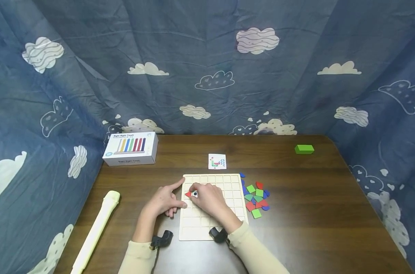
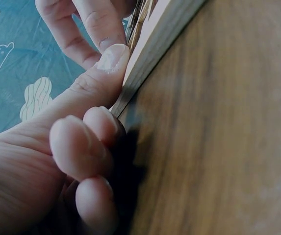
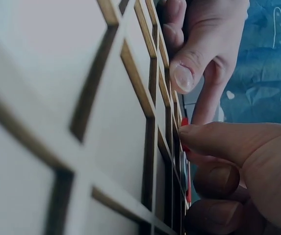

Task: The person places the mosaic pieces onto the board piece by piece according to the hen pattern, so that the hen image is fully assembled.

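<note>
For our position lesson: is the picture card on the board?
No, the picture card lies on the table, beyond the board.

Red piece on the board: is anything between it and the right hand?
Nothing visible blocks it: the right hand reaches up to the red piece, fingertips around the black-dotted white piece beside it.

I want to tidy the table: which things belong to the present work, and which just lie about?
Apparently in use:
gridded wooden board
red tile
black-dotted white tile
loose coloured tiles
bird pattern card

Apparently lying about:
abacus-printed box
green rectangular block
long pale rod
</note>
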Available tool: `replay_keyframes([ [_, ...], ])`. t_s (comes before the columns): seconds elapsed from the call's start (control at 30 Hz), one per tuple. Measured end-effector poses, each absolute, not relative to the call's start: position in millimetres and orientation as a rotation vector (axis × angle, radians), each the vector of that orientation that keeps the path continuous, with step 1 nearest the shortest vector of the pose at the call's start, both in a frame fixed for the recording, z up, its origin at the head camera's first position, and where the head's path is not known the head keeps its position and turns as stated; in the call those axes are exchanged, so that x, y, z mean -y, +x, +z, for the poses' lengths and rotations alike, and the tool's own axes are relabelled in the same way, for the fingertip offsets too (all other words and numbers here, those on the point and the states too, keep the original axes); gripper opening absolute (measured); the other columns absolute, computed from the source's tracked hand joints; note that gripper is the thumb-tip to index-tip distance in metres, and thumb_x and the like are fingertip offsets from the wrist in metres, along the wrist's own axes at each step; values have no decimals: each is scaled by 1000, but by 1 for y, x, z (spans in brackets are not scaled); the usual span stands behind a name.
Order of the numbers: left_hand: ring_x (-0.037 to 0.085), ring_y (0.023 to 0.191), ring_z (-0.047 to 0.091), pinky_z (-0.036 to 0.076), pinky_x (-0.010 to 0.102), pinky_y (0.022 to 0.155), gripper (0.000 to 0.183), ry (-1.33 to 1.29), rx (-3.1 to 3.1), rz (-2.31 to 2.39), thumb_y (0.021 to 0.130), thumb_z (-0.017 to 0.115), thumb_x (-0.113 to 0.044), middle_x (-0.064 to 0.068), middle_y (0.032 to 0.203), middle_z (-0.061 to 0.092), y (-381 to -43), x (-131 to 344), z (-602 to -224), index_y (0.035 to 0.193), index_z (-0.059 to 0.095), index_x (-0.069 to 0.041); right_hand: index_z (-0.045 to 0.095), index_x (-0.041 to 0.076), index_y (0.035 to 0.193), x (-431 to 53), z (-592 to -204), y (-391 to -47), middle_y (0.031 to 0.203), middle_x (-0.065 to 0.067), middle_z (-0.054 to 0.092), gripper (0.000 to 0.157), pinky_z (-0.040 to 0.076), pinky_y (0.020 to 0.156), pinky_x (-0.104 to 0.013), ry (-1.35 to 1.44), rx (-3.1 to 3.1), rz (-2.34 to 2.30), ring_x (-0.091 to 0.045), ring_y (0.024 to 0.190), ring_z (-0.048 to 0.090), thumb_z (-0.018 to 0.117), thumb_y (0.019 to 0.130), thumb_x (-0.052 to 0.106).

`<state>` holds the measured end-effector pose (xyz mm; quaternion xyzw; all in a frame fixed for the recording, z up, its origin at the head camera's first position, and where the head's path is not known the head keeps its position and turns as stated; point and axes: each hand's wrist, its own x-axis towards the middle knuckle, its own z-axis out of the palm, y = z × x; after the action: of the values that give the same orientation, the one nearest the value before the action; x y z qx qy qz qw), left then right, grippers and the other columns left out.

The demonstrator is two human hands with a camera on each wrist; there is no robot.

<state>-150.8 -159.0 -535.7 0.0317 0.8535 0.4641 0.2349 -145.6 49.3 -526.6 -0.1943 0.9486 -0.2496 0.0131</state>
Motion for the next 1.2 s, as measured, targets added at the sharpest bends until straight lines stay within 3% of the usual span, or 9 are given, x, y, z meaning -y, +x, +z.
replay_keyframes([
  [0.3, 12, 37, 58, 54, 31, 41, 98, 46, -2358, 1260, 83, 93, -21, 6, 54, 64, -150, 159, -535, 164, 40, -35, 80, 21, 113, -47, -528, -147, 70, 5, 71, 20, 31, 46, -25, -598, -2955, -746, -8, 51, 34, 81, 94, 28],
  [0.5, 13, 37, 59, 54, 30, 40, 98, 55, -2338, 1272, 83, 93, -22, 6, 55, 64, -151, 159, -535, 165, 40, -35, 79, 23, 115, -48, -528, -147, 61, 7, 63, 22, 32, 46, -26, -601, -2952, -716, -8, 49, 34, 80, 94, 32],
  [0.73, 12, 38, 60, 53, 29, 40, 99, 61, -2323, 1273, 82, 93, -26, 5, 55, 65, -152, 160, -535, 165, 39, -36, 81, 28, 113, -47, -528, -149, 70, 6, 71, 19, 32, 46, -27, -612, -2971, -679, -8, 52, 37, 79, 96, 35],
  [1.0, 12, 37, 59, 52, 28, 40, 99, 40, -2322, 1274, 82, 93, -24, 6, 55, 64, -152, 159, -534, 165, 39, -37, 82, 30, 113, -47, -529, -150, 57, 11, 51, 18, 30, 46, -27, -619, -2988, -659, -8, 52, 36, 79, 96, 35],
  [1.2, 13, 37, 59, 53, 29, 41, 99, 35, -2329, 1259, 83, 93, -24, 6, 55, 64, -152, 158, -534, 165, 39, -37, 82, 30, 114, -48, -529, -151, 58, 10, 54, 19, 31, 47, -27, -629, -2977, -663, -9, 53, 38, 79, 96, 35],
])
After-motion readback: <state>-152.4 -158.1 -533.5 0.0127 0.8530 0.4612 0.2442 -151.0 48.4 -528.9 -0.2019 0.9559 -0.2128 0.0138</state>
